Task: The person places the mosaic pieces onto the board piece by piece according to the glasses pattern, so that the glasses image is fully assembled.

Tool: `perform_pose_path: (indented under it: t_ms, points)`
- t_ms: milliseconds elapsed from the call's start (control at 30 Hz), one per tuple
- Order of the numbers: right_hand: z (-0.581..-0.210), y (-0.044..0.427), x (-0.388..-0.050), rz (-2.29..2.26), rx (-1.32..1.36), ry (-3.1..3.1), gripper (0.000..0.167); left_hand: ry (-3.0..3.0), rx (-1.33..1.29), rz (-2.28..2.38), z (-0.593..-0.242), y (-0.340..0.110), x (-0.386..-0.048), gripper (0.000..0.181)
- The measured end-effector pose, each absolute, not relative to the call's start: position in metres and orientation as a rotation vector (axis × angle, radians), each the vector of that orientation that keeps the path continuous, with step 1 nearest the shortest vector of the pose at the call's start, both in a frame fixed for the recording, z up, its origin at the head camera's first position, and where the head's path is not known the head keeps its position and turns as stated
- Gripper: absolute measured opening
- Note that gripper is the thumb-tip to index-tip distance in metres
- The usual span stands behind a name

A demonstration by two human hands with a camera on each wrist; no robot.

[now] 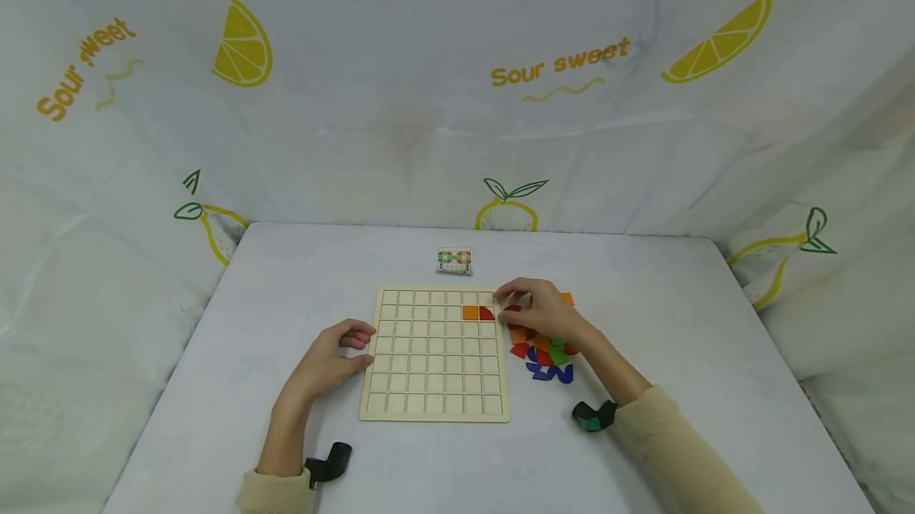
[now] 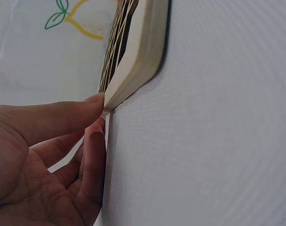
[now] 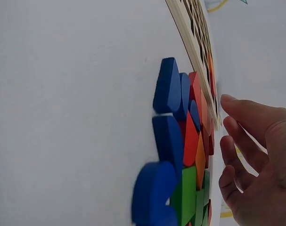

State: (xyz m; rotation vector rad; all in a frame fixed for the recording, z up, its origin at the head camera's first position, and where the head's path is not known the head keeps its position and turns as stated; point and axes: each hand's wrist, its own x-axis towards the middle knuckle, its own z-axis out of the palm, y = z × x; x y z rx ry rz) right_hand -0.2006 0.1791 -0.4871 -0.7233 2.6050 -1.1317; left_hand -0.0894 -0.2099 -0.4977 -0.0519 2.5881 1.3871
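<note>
Heaped along the right edge of the grid board [image 1: 436,365], the loose blocks [image 1: 542,358] look light, stiff and slightly slick, best pinched across opposite sides, while the right hand [image 1: 543,311] hovers parted, nothing visible in it, and the left hand [image 1: 330,361], thumb and fingers apart, touches the left edge.

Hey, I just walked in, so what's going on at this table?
A person is handling coloured pieces at a gridded board. Their left hand touches its left edge; their right hand is by the right edge, no piece visible in its fingers. An orange square and a red piece sit side by side in the grid. More loose pieces lie to the right, and a patterned card lies beyond the board.
</note>
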Motion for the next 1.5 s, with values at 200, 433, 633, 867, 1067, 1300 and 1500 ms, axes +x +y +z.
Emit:
perform_pose_path:
  t_ms: [200, 433, 633, 867, 1067, 1300, 1500]
  points:
    - [-0.490, 0.192, -0.203, -1.072, -0.677, 2.631, 0.030, 2.592, -0.054, 1.385, -0.497, -0.209, -0.089, 0.039]
    - [-0.495, 0.199, -0.209, -1.079, -0.627, 2.610, 0.030, 2.592, -0.058, 1.387, -0.497, -0.209, -0.089, 0.039]
    - [-0.494, 0.200, -0.211, -1.070, -0.634, 2.618, 0.029, 2.589, -0.058, 1.388, -0.497, -0.209, -0.089, 0.039]
    - [-0.494, 0.205, -0.216, -1.069, -0.649, 2.608, 0.029, 2.591, -0.047, 1.385, -0.498, -0.211, -0.090, 0.039]
    - [-0.494, 0.208, -0.220, -1.038, -0.678, 2.585, 0.030, 2.588, -0.041, 1.388, -0.498, -0.211, -0.090, 0.039]
    - [-0.493, 0.211, -0.221, -1.038, -0.710, 2.566, 0.029, 2.584, -0.040, 1.389, -0.497, -0.211, -0.090, 0.039]
    - [-0.495, 0.212, -0.222, -1.021, -0.716, 2.574, 0.030, 2.585, -0.041, 1.388, -0.497, -0.210, -0.089, 0.039]
